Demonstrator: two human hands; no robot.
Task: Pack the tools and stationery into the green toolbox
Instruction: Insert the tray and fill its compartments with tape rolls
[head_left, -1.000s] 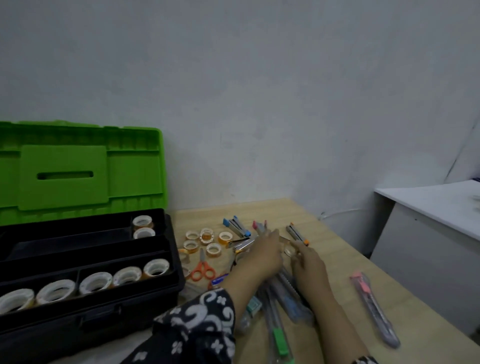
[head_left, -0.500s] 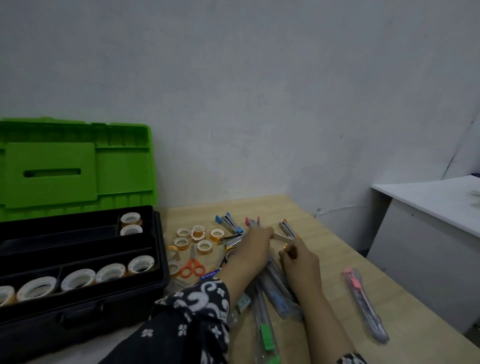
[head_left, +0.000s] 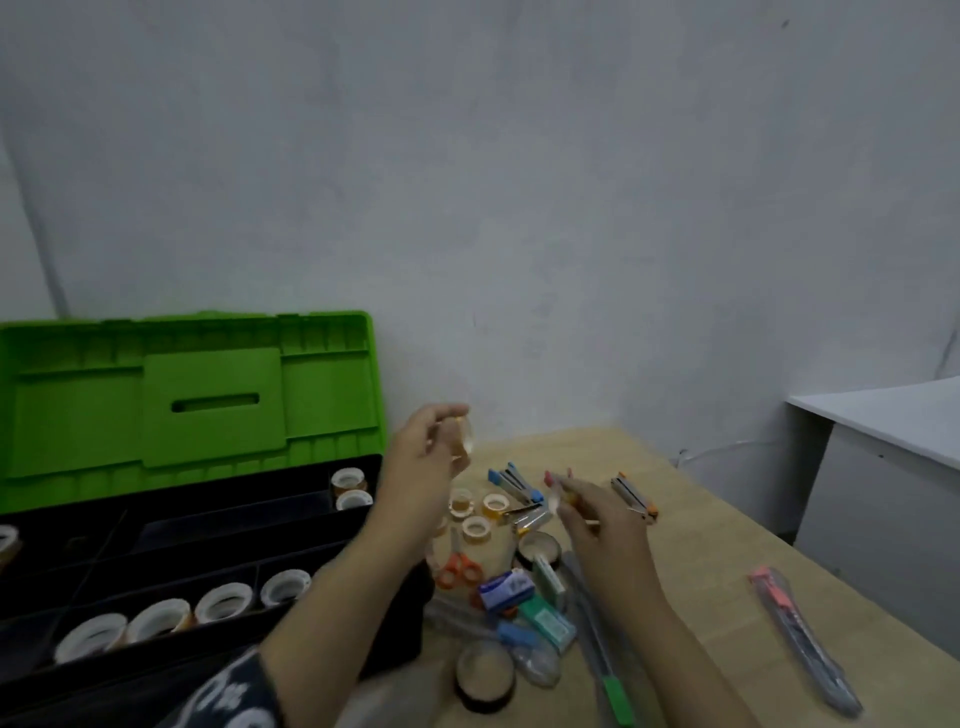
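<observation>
Left hand (head_left: 423, 449) raised beside the green toolbox (head_left: 192, 400), its grip pinching a small clear tape roll (head_left: 464, 435). Right hand (head_left: 597, 519) low over the bench (head_left: 701, 545); it seems to pinch something small, but blur prevents telling. Toolbox open; tape rolls (head_left: 223, 601) line the front tray. Risk: the light pinch lets the roll drop and run off among the scattered staplers (head_left: 514, 483) and scissors (head_left: 457, 566). Blue box (head_left: 506, 590) carries print, unreadable.

Motion blurs what the left hand (head_left: 423, 457) pinches; frame's left edge crops the toolbox (head_left: 187, 395).
</observation>
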